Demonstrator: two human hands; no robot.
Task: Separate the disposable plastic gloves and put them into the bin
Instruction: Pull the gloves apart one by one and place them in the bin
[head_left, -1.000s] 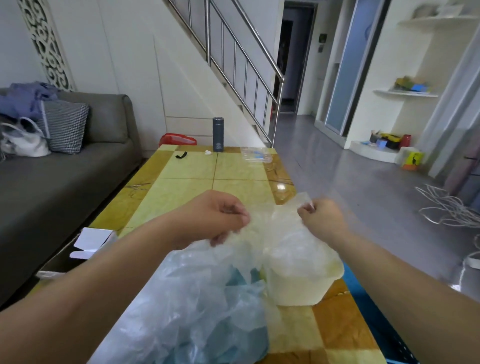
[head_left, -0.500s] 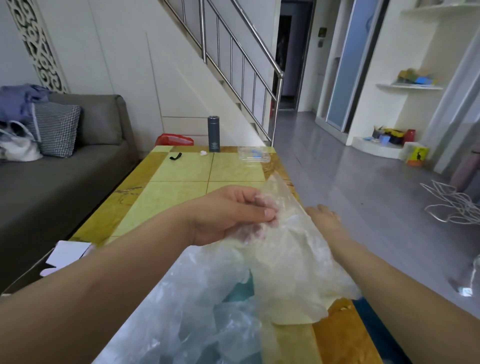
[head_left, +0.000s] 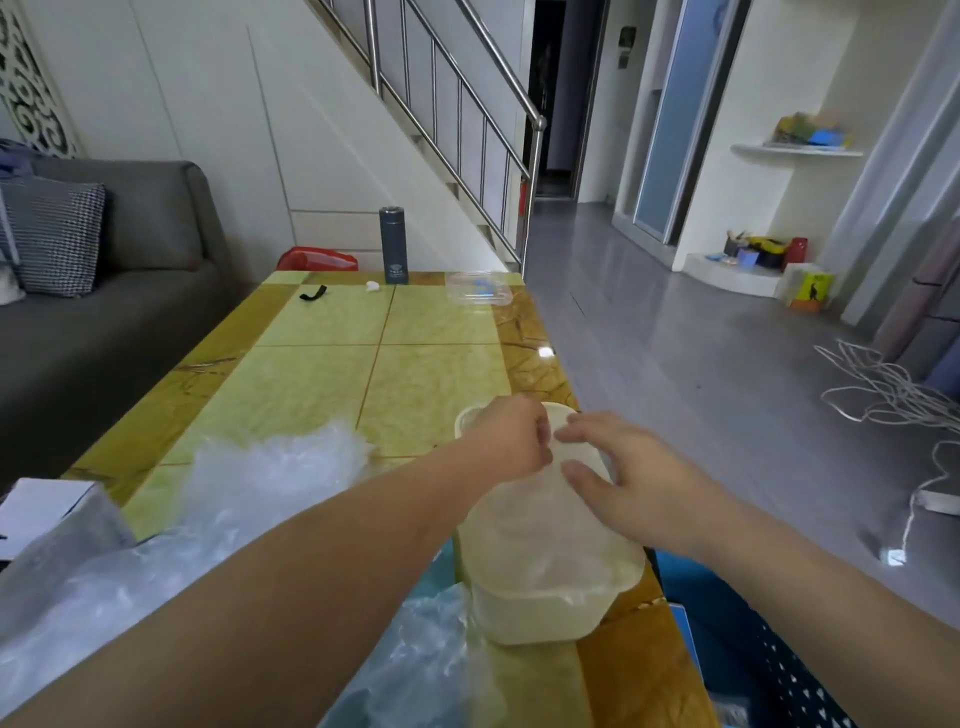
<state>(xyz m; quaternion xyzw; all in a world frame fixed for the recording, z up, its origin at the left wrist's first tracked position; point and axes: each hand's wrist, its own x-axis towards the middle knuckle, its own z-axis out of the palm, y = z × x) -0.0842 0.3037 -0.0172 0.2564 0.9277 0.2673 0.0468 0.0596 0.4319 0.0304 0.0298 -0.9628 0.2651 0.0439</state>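
Over the bin (head_left: 540, 613), at the right edge of the table (head_left: 415, 374), the glove (head_left: 530, 525) lies as a cloudy film draped across the opening, its long axis running from the near rim away from you. Your left hand (head_left: 511, 441) sits at its far end, fingers curled and seemingly pinching the film. Your right hand (head_left: 623, 478) is just beside it, fingers spread, tips on or barely off the glove. From the pinch, the glove trails down and toward you, so letting go should drop it inside. The heap (head_left: 270, 467) of gloves lies left, nearer your left hand
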